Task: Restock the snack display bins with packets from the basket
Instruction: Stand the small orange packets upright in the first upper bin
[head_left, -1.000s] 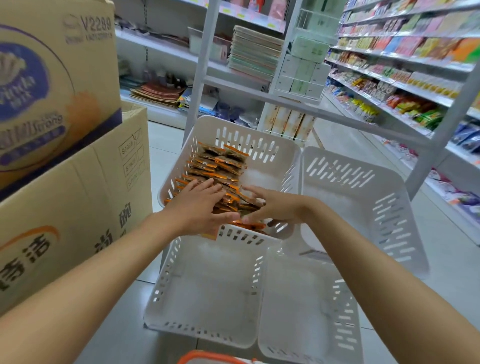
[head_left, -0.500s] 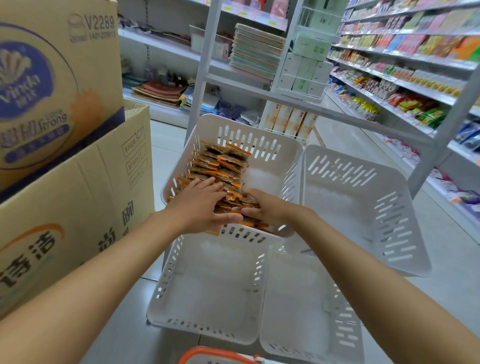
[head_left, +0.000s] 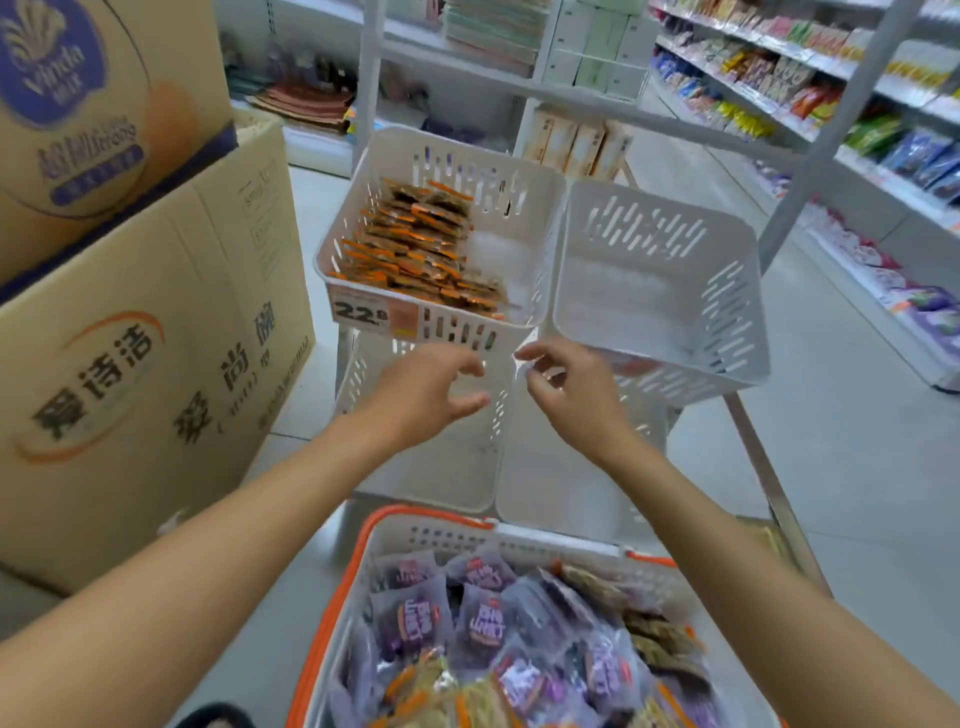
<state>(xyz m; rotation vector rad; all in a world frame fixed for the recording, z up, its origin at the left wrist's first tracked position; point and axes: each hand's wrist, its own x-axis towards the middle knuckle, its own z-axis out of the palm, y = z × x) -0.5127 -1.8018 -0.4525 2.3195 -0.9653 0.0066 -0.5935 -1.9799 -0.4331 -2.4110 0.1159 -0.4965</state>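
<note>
- The left hand hung in the air with its fingers loosely curled and apart. It held nothing, just below the front of the upper left bin.
- The right hand hung beside it, thumb and fingers slack and parted, gripping and touching nothing.
- Orange-edged brown packets lay in overlapping rows across the left part of that white slotted bin, which had a price tag on its front.
- The upper right bin stood right against it.
- The orange-rimmed basket under the arms held purple packets mixed with brown and orange ones.
</note>
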